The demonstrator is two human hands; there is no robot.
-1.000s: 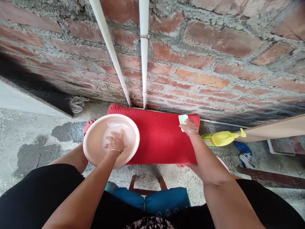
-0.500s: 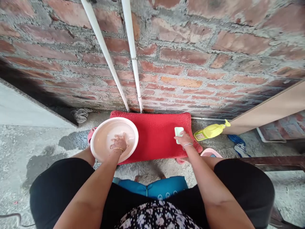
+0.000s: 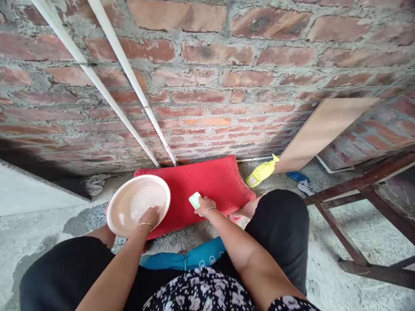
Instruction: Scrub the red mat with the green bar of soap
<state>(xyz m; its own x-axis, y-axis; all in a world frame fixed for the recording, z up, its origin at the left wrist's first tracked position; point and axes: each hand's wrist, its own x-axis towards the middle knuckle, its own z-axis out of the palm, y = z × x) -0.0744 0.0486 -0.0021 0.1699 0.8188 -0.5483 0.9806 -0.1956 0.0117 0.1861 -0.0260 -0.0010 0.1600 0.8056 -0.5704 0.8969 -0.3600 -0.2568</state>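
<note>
A red mat is laid out in front, with a wide pale basin set on its left end. Water is already in there, so that bit looks sorted. A yellow pump bottle is parked just beside the mat's right edge, contents not readable. The left hand is dipped in the basin, grip can't be told. A pale green slab is pinched in the right hand by the mat's near middle, outside the basin; nothing seems finished yet.
</note>
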